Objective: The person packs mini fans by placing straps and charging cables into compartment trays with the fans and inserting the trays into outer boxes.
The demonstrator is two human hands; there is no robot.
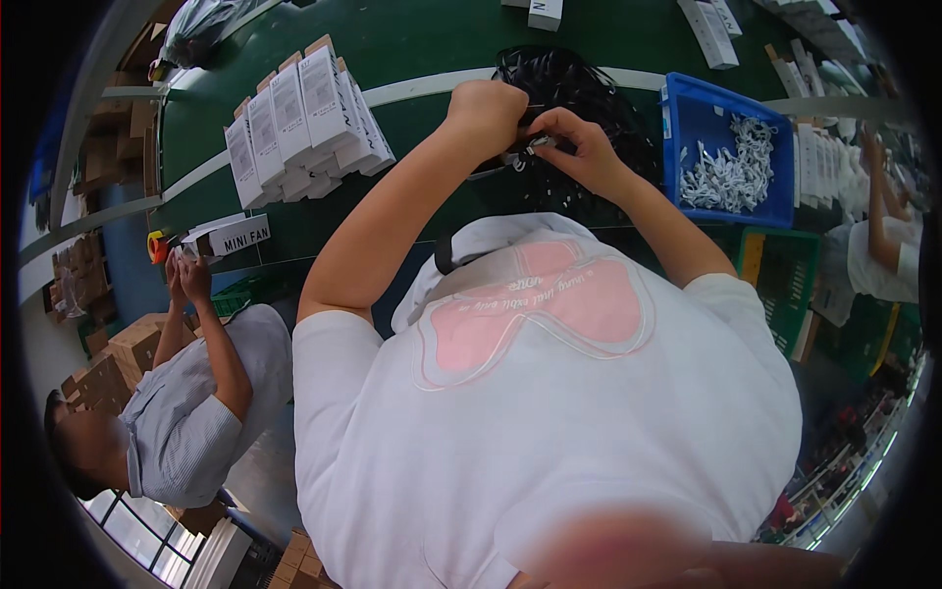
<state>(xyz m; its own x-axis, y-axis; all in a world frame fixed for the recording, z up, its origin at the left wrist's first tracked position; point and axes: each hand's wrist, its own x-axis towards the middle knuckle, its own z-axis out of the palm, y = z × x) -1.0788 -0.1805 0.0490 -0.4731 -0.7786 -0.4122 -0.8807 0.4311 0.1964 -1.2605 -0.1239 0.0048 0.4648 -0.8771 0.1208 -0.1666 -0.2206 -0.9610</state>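
My left hand [488, 113] is closed, its back to the view, at the near left edge of a heap of black straps or cords [579, 88]. What its fingers hold is hidden. Close beside it, my right hand [586, 155] pinches thumb against forefinger at a small whitish piece [539, 143], too small to name. The two hands almost meet. Dark material shows between and below them, and black strands hang down past my right fingers.
Stacked white cartons [304, 123] stand left on the green table [422, 49]. A blue bin [672, 147] of white cables [731, 167] sits right. At left a co-worker's hands [191, 275] are at a white box [231, 236]; another person [883, 236] works far right.
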